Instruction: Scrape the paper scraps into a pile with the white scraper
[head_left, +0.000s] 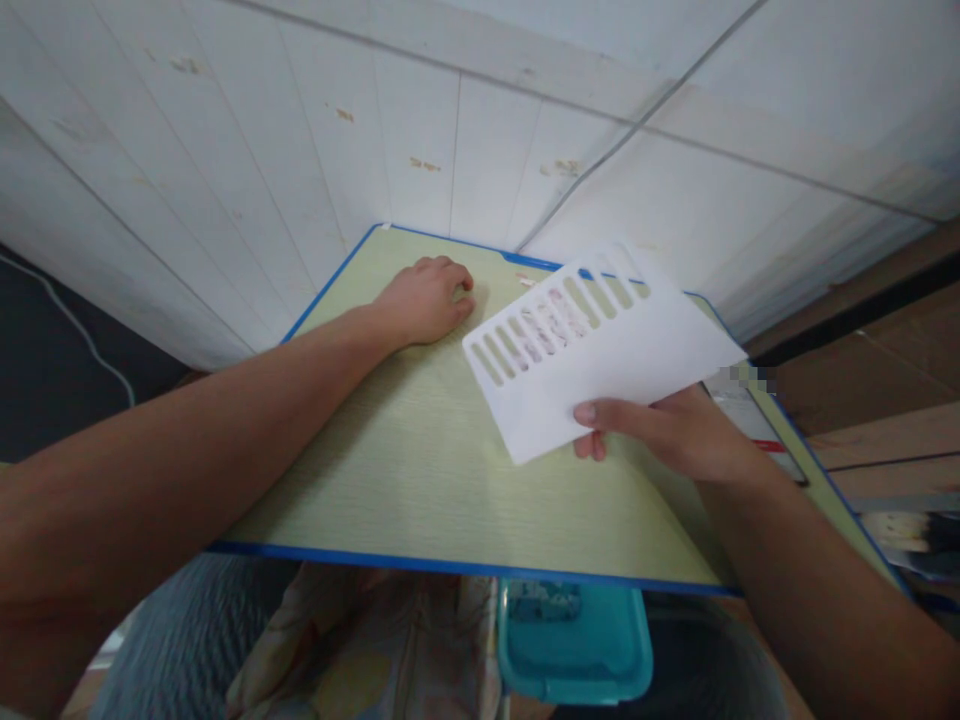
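My right hand grips a white card by its near edge, thumb on top and fingertips underneath. A row of rounded cut-out slots runs along the card's far side. Pale green tabletop shows through several slots, while a few in the middle hold strips with a dark, floral-looking pattern. The card is tilted above the table. To its left, my left hand rests on the tabletop with loosely curled fingers. A gap shows between its thumb and forefinger, and nothing is visible in it.
Blue edging rims the table, which stands against a white panelled wall with a cable. A flat white-and-red item lies at the right, partly behind my right arm. Below the front edge sits a turquoise container.
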